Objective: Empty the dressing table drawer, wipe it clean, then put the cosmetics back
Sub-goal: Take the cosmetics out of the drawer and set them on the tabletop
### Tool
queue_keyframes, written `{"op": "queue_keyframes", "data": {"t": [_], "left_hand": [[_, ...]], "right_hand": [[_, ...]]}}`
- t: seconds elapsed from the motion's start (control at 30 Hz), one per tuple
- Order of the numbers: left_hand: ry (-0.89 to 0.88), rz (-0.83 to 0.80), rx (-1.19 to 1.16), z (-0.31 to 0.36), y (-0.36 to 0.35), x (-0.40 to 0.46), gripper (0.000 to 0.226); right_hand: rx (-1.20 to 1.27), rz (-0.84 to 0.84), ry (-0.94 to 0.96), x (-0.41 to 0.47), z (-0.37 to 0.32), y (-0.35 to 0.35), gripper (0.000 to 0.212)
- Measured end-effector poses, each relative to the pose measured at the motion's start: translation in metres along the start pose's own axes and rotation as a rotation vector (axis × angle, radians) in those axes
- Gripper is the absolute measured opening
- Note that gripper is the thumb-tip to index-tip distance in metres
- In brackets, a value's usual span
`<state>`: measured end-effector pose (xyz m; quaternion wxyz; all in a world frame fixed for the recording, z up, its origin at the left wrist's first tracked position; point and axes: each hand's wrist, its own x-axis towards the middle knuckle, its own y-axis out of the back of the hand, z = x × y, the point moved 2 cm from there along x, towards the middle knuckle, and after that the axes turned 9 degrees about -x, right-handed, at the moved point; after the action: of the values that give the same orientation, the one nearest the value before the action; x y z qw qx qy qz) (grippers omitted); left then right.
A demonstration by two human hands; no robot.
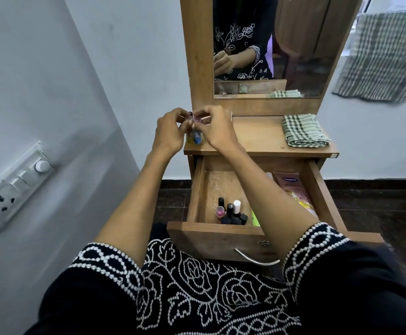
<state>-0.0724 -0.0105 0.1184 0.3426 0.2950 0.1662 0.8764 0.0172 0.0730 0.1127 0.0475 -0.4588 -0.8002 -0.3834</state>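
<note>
The wooden drawer (221, 234) of the dressing table stands pulled out. Several nail polish bottles (232, 211) stand at its front left, and a pink Vaseline sachet (294, 187) lies at its right. My left hand (169, 131) and my right hand (215, 126) meet above the table top's left corner, fingertips pinched on small bottles (196, 136), one blue and one yellow, mostly hidden by my fingers. A folded checked cloth (303, 130) lies on the table top (257, 134) at the right.
A mirror (281, 44) rises behind the table top. A checked towel (385, 56) hangs on the right wall. A switchboard (13, 187) is on the left wall. Dark floor tiles surround the table.
</note>
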Motion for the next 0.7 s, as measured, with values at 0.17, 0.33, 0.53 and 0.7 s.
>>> {"op": "queue_keyframes", "data": {"t": [0.17,0.33,0.53,0.7], "left_hand": [[0.061,0.02,-0.022,-0.019,-0.009,-0.001,0.021],[0.066,0.044,-0.037,-0.026,-0.013,0.003,0.022],[0.064,0.047,-0.052,-0.03,-0.019,0.003,0.026],[0.082,0.053,-0.084,-0.031,-0.023,-0.001,0.033]], "right_hand": [[-0.057,-0.006,0.008,0.001,0.009,-0.016,0.025],[-0.073,-0.013,0.007,0.003,0.011,-0.021,0.029],[-0.136,-0.013,0.061,-0.001,0.012,-0.025,0.039],[-0.121,0.018,0.066,-0.005,0.015,-0.023,0.048]]}}
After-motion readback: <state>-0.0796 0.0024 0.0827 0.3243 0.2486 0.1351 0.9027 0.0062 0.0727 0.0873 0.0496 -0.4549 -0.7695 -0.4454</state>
